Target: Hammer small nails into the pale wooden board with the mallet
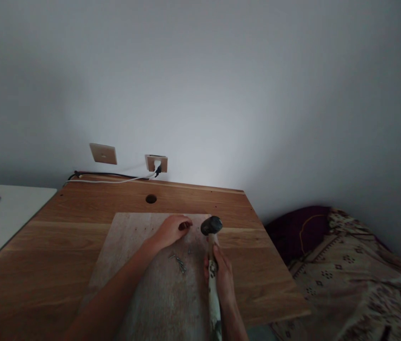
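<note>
My right hand (223, 274) is wrapped around the pale, worn handle of a hammer (212, 226), below its dark head. The head is raised near the board's far right corner. My left hand (172, 229) rests on the pale wooden board (143, 303), its fingers curled into a pinch just left of the hammer head. Whatever is between those fingertips, if anything, is too small to tell. Several loose nails (180, 265) lie on the board between my two hands, and a row of small dark marks runs along its far side.
Beneath the board is a brown wooden table (268, 270) with a round cable hole (151, 199). Cables (115, 181) run along its back edge to a wall socket (157, 164). A white surface (4, 213) adjoins at left; patterned fabric (346, 279) lies at right.
</note>
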Demonstrator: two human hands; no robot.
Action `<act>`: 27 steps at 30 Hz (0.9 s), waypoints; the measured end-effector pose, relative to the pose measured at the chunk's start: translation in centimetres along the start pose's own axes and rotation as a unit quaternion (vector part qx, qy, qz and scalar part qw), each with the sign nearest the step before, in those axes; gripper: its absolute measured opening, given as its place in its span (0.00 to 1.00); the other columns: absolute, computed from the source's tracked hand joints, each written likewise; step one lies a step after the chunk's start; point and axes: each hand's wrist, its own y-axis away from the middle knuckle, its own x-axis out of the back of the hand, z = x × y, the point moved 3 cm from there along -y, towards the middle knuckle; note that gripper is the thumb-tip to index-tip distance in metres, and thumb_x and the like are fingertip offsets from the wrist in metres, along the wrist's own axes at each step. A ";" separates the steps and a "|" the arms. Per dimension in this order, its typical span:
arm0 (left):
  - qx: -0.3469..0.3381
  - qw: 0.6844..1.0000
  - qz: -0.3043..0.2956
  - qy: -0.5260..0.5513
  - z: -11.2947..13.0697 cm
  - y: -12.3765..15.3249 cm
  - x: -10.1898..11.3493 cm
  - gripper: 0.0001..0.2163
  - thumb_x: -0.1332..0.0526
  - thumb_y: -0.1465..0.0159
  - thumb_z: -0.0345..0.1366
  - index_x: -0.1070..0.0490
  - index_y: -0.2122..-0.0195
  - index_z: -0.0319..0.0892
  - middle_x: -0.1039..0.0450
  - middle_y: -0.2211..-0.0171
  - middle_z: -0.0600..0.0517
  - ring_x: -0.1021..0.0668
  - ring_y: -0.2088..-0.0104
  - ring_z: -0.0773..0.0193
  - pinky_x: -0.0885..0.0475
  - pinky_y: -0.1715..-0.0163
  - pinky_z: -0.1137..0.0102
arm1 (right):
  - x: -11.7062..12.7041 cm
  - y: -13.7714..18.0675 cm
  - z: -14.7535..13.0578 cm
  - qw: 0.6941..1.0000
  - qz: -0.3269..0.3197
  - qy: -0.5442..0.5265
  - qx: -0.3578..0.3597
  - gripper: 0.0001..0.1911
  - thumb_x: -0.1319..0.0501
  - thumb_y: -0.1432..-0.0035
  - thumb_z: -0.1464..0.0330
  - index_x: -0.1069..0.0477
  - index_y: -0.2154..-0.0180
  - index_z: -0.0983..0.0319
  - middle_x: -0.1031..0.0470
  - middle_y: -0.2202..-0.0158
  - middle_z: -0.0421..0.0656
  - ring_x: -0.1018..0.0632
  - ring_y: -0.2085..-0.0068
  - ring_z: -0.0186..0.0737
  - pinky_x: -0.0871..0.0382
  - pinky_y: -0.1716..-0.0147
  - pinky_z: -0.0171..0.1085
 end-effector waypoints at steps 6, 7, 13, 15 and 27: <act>0.033 0.999 -0.003 0.036 0.0 0.2 -0.1 0.17 0.37 0.44 0.25 0.23 0.53 0.42 0.20 0.63 0.50 0.21 0.65 0.62 0.29 0.62 0.69 | -2.2 0.1 -1.9 0.998 -0.046 -0.049 -0.002 0.26 0.32 0.52 0.44 0.28 0.74 0.61 0.30 0.81 0.37 0.35 0.85 0.30 0.44 0.86 0.31; 0.038 0.998 -0.002 0.039 0.0 0.3 -0.1 0.17 0.37 0.44 0.25 0.24 0.53 0.42 0.20 0.63 0.50 0.21 0.65 0.62 0.29 0.62 0.69 | -2.4 0.0 -1.9 0.998 -0.058 -0.038 0.002 0.26 0.32 0.51 0.44 0.29 0.75 0.61 0.31 0.81 0.37 0.35 0.85 0.30 0.44 0.86 0.31; 0.047 0.998 0.001 0.048 -0.2 0.3 -0.2 0.17 0.37 0.43 0.24 0.24 0.53 0.41 0.20 0.66 0.51 0.22 0.67 0.62 0.30 0.63 0.69 | -2.2 0.3 -1.0 0.994 -0.103 -0.004 -0.020 0.29 0.34 0.49 0.41 0.28 0.78 0.61 0.36 0.87 0.37 0.37 0.86 0.32 0.44 0.86 0.32; 0.045 0.998 -0.002 0.055 -0.4 0.2 -0.3 0.18 0.37 0.44 0.23 0.24 0.53 0.40 0.20 0.66 0.51 0.22 0.68 0.62 0.30 0.64 0.69 | -2.2 0.4 -0.8 0.994 -0.111 -0.004 -0.023 0.28 0.34 0.48 0.42 0.28 0.78 0.61 0.34 0.86 0.38 0.36 0.86 0.32 0.43 0.85 0.32; 0.016 0.997 0.008 0.081 -0.5 0.3 -0.3 0.21 0.40 0.46 0.22 0.24 0.51 0.40 0.20 0.66 0.51 0.22 0.68 0.63 0.30 0.65 0.70 | -3.2 0.8 -1.3 0.995 -0.096 0.005 0.012 0.25 0.31 0.50 0.44 0.25 0.76 0.60 0.31 0.82 0.38 0.34 0.84 0.34 0.41 0.84 0.34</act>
